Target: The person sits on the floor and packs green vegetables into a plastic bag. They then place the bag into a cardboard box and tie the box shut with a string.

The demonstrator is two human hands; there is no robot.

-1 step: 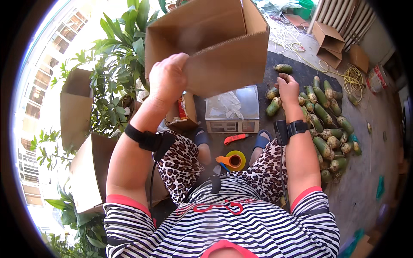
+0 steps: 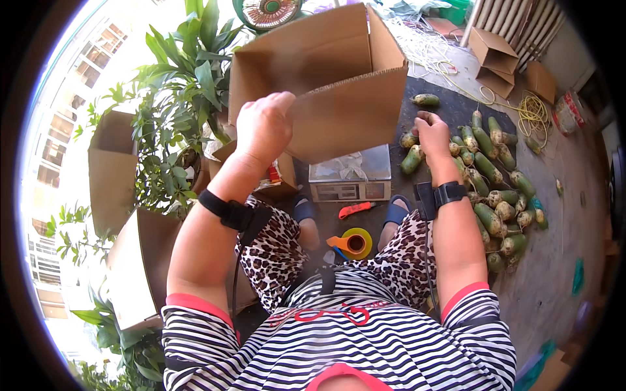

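Note:
My left hand (image 2: 264, 128) is closed on the near edge of an open cardboard box (image 2: 352, 116), holding it up and tilted in front of me. Beneath the box stands a flat weighing scale (image 2: 349, 185), its far part hidden and a crumpled translucent sheet on top. My right hand (image 2: 433, 134) is raised to the right of the box with fingers curled together; anything between them is too small to make out. Close to it lie a green radish (image 2: 426, 100) and another green radish (image 2: 412, 159). A large pile of green-and-white radishes (image 2: 490, 218) spreads farther right.
Between my feet lie a red-handled cutter (image 2: 355, 210) and a tape dispenser (image 2: 352, 244) with yellow tape. Open cartons (image 2: 140, 267) and leafy plants (image 2: 176, 117) line my left. A fan (image 2: 267, 12) stands beyond the box. Yellow rope (image 2: 535, 119) and small cartons (image 2: 494, 51) lie at far right.
The held box has come lower and slightly nearer, covering more of the scale. My left hand has moved a little right and down with it. My right hand stays nearly in place.

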